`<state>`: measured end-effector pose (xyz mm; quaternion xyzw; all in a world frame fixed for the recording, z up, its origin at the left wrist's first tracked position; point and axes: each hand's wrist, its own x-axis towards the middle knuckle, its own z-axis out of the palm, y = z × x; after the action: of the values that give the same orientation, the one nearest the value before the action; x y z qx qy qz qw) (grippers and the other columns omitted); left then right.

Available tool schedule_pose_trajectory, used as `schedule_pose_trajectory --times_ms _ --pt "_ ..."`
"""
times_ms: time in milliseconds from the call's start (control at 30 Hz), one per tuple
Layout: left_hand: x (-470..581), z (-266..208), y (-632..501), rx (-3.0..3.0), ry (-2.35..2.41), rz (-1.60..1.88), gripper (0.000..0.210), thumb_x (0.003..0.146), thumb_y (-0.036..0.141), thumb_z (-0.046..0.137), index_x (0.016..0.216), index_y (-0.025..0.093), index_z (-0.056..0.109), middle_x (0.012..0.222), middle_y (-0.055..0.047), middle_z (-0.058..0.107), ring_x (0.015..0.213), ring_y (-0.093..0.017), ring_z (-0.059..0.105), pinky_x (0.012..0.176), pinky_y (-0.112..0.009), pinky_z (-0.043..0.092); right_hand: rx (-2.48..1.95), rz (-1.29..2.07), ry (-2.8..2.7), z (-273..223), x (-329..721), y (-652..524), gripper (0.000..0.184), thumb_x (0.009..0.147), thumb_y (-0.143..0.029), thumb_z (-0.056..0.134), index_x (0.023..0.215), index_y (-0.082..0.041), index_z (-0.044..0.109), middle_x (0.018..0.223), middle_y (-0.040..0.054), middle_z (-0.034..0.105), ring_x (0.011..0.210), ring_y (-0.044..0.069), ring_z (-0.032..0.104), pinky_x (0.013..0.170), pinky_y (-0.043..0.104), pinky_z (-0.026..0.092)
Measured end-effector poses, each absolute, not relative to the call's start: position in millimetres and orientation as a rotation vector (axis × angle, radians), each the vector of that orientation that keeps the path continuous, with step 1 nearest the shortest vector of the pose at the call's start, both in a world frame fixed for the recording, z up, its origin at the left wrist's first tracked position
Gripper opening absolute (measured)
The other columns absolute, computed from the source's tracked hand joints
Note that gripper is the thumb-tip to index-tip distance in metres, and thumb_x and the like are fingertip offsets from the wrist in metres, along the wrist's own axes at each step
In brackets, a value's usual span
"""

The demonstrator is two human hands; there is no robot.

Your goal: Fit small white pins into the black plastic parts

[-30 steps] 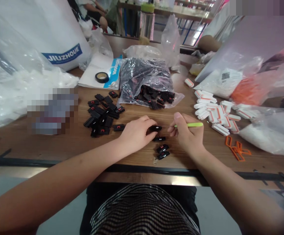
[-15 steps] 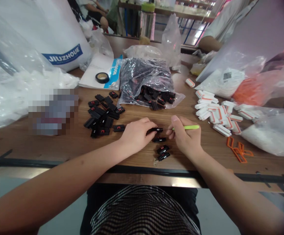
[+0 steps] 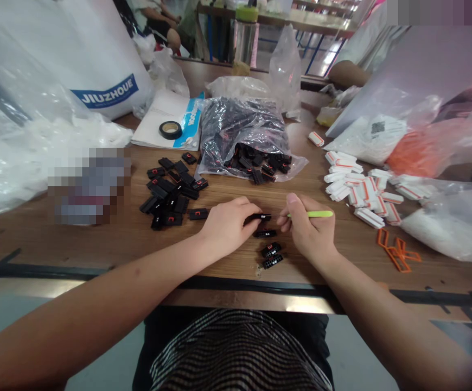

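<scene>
My left hand is closed on a black connector housing, pinned at the table with its white-marked end facing right. A thin tool with a lime-green handle is pinched in my right hand, its fine shaft pointing left at that end. Whether the tip touches the housing is too small to tell. Just below my fingers lie several more black housings in a short column. Left of my left hand is a loose pile of black housings, one close to my wrist.
A clear bag of black housings lies open at the back. To the right are white pieces with orange strips and loose orange frames. Black tape rests on a booklet. A bottle stands behind; a person's arm is back right.
Both hands keep nearly the same place and grip. The view has shifted only very slightly.
</scene>
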<state>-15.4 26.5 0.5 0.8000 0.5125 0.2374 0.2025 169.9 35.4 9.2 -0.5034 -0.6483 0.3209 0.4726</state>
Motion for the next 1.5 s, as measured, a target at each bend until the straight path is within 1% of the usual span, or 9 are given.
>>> schedule_pose_trajectory --times_ms 367,600,767,833,933,1167,1500 --pt "-14.9 0.5 26.9 2.237 1.441 0.657 0.020 0.091 0.025 0.061 0.107 0.021 0.072 0.103 -0.004 0.070 0.090 -0.021 0.066 0.082 -0.036 0.053 -1.246 0.781 -1.623 8.6 169.0 35.8 0.044 0.098 -0.044 0.051 0.063 -0.019 0.060 0.054 -0.0011 0.061 0.041 0.008 0.056 0.042 0.020 0.045" --pt "-15.0 0.6 28.4 2.244 1.404 0.670 0.019 0.091 0.023 0.061 0.106 0.020 0.072 0.102 -0.004 0.070 0.089 -0.020 0.066 0.082 -0.036 0.053 -1.292 0.768 -1.658 10.7 167.2 38.4 0.046 0.098 -0.046 0.049 0.063 -0.018 0.060 0.054 -0.0003 0.062 0.040 0.008 0.056 0.041 0.020 0.043" --pt "-14.8 3.2 27.4 2.230 1.411 0.656 0.018 0.091 0.022 0.061 0.105 0.021 0.072 0.101 -0.004 0.070 0.089 -0.020 0.066 0.082 -0.036 0.052 -1.291 0.843 -1.606 11.9 168.7 39.0 0.046 0.096 -0.047 0.052 0.062 -0.018 0.060 0.053 0.0000 0.062 0.040 0.009 0.056 0.040 0.020 0.043" --pt "-14.6 3.9 26.8 2.224 1.418 0.649 0.018 0.091 0.022 0.061 0.106 0.021 0.072 0.101 -0.004 0.070 0.088 -0.020 0.066 0.081 -0.036 0.052 -1.276 0.821 -1.551 12.0 170.4 39.0 0.047 0.096 -0.048 0.053 0.061 -0.018 0.061 0.053 0.0003 0.062 0.040 0.009 0.055 0.039 0.020 0.043" --pt "-14.3 4.0 26.5 2.218 1.417 0.651 0.018 0.091 0.023 0.061 0.105 0.021 0.072 0.102 -0.003 0.069 0.087 -0.019 0.065 0.080 -0.035 0.052 -1.262 0.773 -1.513 11.5 172.5 39.0 0.047 0.096 -0.046 0.053 0.059 -0.018 0.060 0.053 0.0004 0.062 0.039 0.008 0.054 0.039 0.021 0.042" --pt "-15.0 2.3 26.8 2.230 1.420 0.649 0.018 0.091 0.024 0.061 0.105 0.021 0.072 0.100 -0.003 0.069 0.083 -0.018 0.064 0.077 -0.034 0.051 -1.271 0.813 -1.537 8.4 172.7 40.0 0.045 0.096 -0.044 0.053 0.060 -0.018 0.061 0.053 -0.0002 0.062 0.039 0.008 0.054 0.039 0.020 0.043" --pt "-14.8 2.8 26.8 2.234 1.417 0.649 0.018 0.091 0.023 0.061 0.106 0.020 0.071 0.101 -0.004 0.069 0.087 -0.020 0.065 0.081 -0.036 0.052 -1.283 0.810 -1.562 9.2 171.6 37.5 0.044 0.097 -0.043 0.053 0.061 -0.018 0.061 0.053 -0.0006 0.062 0.040 0.008 0.055 0.040 0.020 0.043"
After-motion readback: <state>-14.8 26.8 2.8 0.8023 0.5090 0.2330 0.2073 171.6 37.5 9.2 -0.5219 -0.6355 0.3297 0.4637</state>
